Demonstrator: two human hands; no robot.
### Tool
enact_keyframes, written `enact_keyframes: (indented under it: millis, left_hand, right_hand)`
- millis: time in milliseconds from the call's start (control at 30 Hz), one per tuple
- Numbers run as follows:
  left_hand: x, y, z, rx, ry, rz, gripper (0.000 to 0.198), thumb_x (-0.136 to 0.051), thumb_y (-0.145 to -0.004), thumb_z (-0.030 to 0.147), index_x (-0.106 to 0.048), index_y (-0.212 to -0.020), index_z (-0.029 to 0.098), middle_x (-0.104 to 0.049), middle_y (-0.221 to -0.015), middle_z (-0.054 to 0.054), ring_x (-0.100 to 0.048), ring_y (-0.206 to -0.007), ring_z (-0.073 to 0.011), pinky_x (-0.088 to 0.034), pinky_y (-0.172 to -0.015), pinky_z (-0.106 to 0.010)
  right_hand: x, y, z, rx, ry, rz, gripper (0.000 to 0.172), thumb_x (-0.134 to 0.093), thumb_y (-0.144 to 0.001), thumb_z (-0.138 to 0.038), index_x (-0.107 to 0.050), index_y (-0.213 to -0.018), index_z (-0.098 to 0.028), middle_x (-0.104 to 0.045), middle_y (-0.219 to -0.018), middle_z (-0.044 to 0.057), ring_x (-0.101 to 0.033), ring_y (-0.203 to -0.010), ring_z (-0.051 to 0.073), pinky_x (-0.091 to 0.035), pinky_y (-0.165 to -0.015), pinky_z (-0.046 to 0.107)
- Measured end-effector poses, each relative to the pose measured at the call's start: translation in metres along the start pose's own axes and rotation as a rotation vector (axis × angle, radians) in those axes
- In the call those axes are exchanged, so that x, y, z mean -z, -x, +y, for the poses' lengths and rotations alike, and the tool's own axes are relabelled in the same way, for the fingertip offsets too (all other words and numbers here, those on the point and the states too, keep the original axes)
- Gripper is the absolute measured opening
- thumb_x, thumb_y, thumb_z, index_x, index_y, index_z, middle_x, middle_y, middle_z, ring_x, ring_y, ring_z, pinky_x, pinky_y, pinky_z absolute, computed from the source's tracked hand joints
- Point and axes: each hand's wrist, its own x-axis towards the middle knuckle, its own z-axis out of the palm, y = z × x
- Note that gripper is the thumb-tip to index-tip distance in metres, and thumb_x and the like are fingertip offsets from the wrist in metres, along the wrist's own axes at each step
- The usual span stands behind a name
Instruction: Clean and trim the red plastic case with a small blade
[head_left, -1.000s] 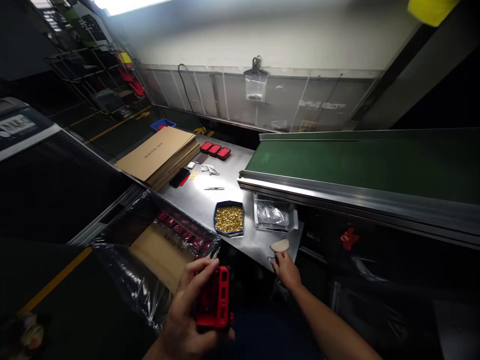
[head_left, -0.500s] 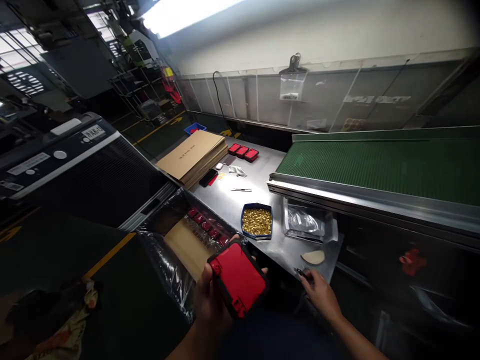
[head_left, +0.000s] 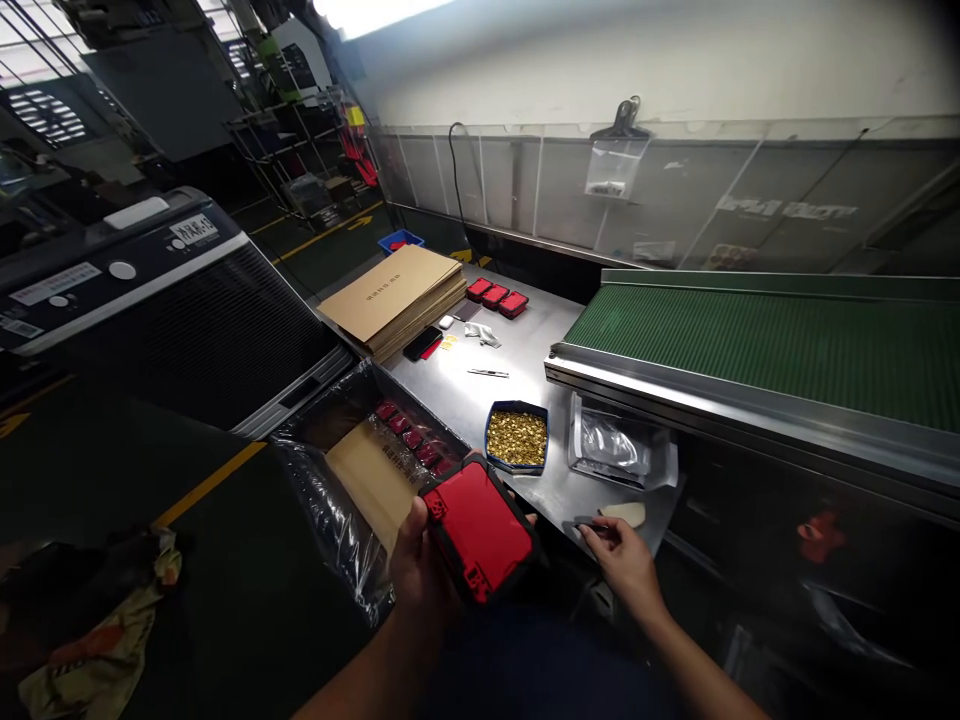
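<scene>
A red plastic case with a black rim (head_left: 480, 530) rests in my left hand (head_left: 416, 560), whose thumb and fingers wrap round its sides. The case is tilted, its red face towards me. My right hand (head_left: 626, 560) pinches a small, thin, dark item (head_left: 585, 525) over the near edge of the bench; its exact kind is too small to tell. Just past that hand lies a pale, half-round piece (head_left: 624, 513). Beyond the case stands a blue tray (head_left: 491, 462) full of small gold-coloured metal parts (head_left: 517, 437).
Left of the bench is a plastic-lined box (head_left: 330, 530) with red cases (head_left: 412, 438) and cardboard inside. Brown cardboard sheets (head_left: 397, 290) are stacked behind it. Tweezers (head_left: 487, 373), more red cases (head_left: 496, 296) and a tray of plastic bags (head_left: 615, 445) lie on the bench. A green conveyor (head_left: 750, 340) is at right.
My right hand has moved a little left and up with the dark item. The case stays in my left hand, slightly raised. The whole view has shifted slightly.
</scene>
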Motion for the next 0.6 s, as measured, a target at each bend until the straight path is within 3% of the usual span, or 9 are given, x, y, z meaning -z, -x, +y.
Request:
enact_keyframes:
  millis: [100,200,300,400,500,600]
  left_hand:
    - [-0.001,-0.002,0.004,0.008,-0.021,-0.146,0.066,-0.055,-0.091,0.065,-0.056,-0.143,0.023,-0.057,-0.139,-0.012,-0.059,-0.122,-0.0387,-0.052,-0.103,-0.051]
    - [0.000,-0.002,0.007,0.039,-0.059,-0.257,0.069,-0.056,-0.092,0.061,-0.053,-0.145,0.018,-0.053,-0.143,-0.014,-0.057,-0.125,-0.0383,-0.048,-0.108,-0.051]
    - [0.002,-0.001,0.007,0.062,-0.108,-0.274,0.075,-0.059,-0.088,0.061,-0.050,-0.147,0.015,-0.050,-0.144,-0.017,-0.055,-0.125,-0.0415,-0.046,-0.109,-0.053]
    - [-0.001,-0.002,0.008,0.069,-0.156,-0.263,0.078,-0.065,-0.084,0.059,-0.052,-0.145,0.013,-0.052,-0.140,-0.020,-0.059,-0.120,-0.0425,-0.049,-0.104,-0.052]
    - [-0.008,-0.007,0.012,0.038,-0.273,-0.284,0.074,-0.068,-0.082,0.059,-0.058,-0.141,0.016,-0.057,-0.133,-0.018,-0.062,-0.113,-0.0375,-0.052,-0.099,-0.046]
    - [-0.013,-0.012,0.019,-0.094,-0.580,-0.311,0.075,-0.072,-0.079,0.065,-0.062,-0.137,0.020,-0.055,-0.131,-0.014,-0.058,-0.116,-0.0348,-0.047,-0.103,-0.042]
  right_hand:
    - [0.007,0.002,-0.034,-0.002,-0.097,-0.005,0.074,-0.065,-0.066,-0.076,-0.067,-0.102,-0.011,-0.065,-0.084,0.009,-0.059,-0.072,0.020,-0.049,-0.068,0.035]
    - [0.020,0.010,-0.080,0.040,-0.181,-0.040,0.079,-0.066,-0.069,-0.076,-0.066,-0.115,-0.012,-0.061,-0.079,0.005,-0.052,-0.064,0.015,-0.046,-0.059,0.031]
    - [0.034,0.024,-0.130,0.093,-0.285,-0.110,0.078,-0.073,-0.070,-0.070,-0.061,-0.124,-0.015,-0.056,-0.075,0.001,-0.046,-0.059,0.011,-0.044,-0.056,0.028]
    - [0.049,0.045,-0.169,0.143,-0.350,-0.186,0.065,-0.075,-0.074,-0.064,-0.065,-0.115,-0.015,-0.063,-0.083,0.006,-0.053,-0.062,0.012,-0.048,-0.058,0.027]
    - [0.063,0.071,-0.195,0.394,-0.312,-0.229,0.037,-0.067,-0.088,-0.052,-0.064,-0.109,-0.021,-0.070,-0.110,0.012,-0.068,-0.092,0.022,-0.058,-0.079,0.034]
    - [0.070,0.096,-0.215,0.848,-0.240,-0.305,0.022,-0.054,-0.098,-0.041,-0.056,-0.116,-0.029,-0.064,-0.134,0.009,-0.060,-0.126,0.029,-0.046,-0.110,0.052]
